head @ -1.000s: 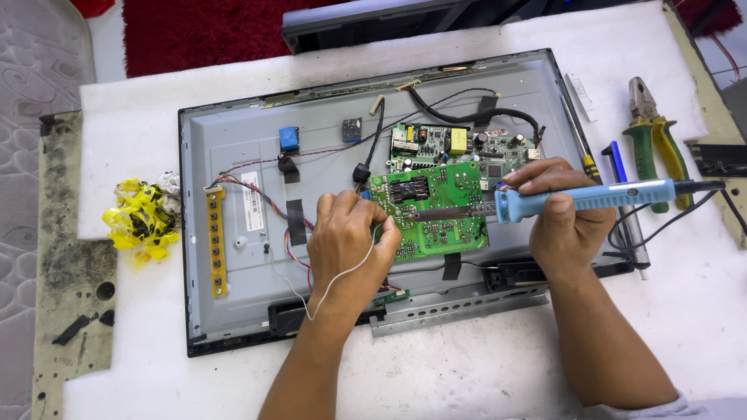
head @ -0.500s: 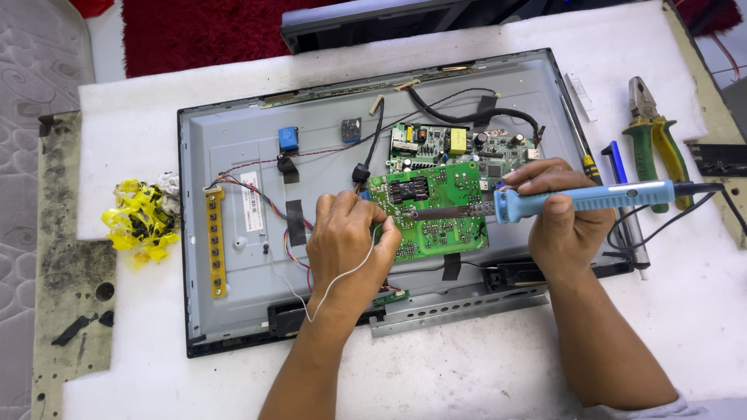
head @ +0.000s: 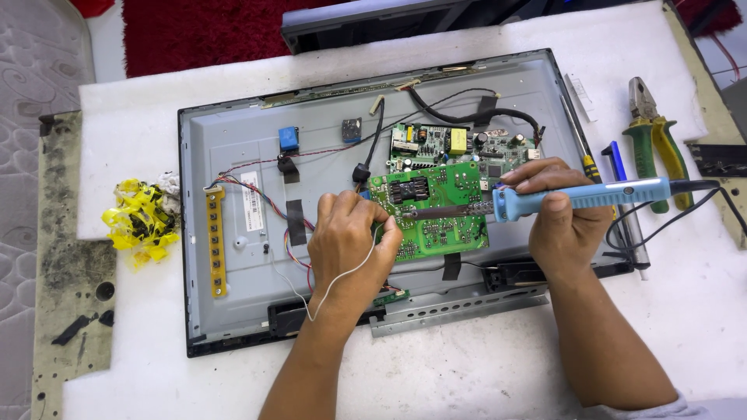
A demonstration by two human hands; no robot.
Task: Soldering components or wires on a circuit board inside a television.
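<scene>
Two hands are over the open back of a flat screen [head: 233, 155] that lies face down on a white table [head: 467, 373]. The right hand [head: 564, 214] is wrapped tight around the blue handle of a soldering iron [head: 580, 198], thumb on top, and the iron lies nearly level with its dark metal tip pointing left across the green circuit board [head: 440, 206]. That board sits tilted on the middle of the panel, just below a second board [head: 459, 144] packed with parts, a yellow block among them. The left hand [head: 350, 241] rests at the green board's left edge, fingers curled, pinching a thin pale wire [head: 331, 284] that loops down over the back of the wrist; the fingertips are hidden, so where the wire's end meets the board cannot be told. On the panel's left side, a yellow strip [head: 216, 241] with a row of buttons lies upright beside red and coloured leads. Off to the right, pliers [head: 654, 136] with green and yellow grips rest on the table, near a blue pen [head: 615, 163]. At far left, a heap of yellow scraps [head: 140, 222].
</scene>
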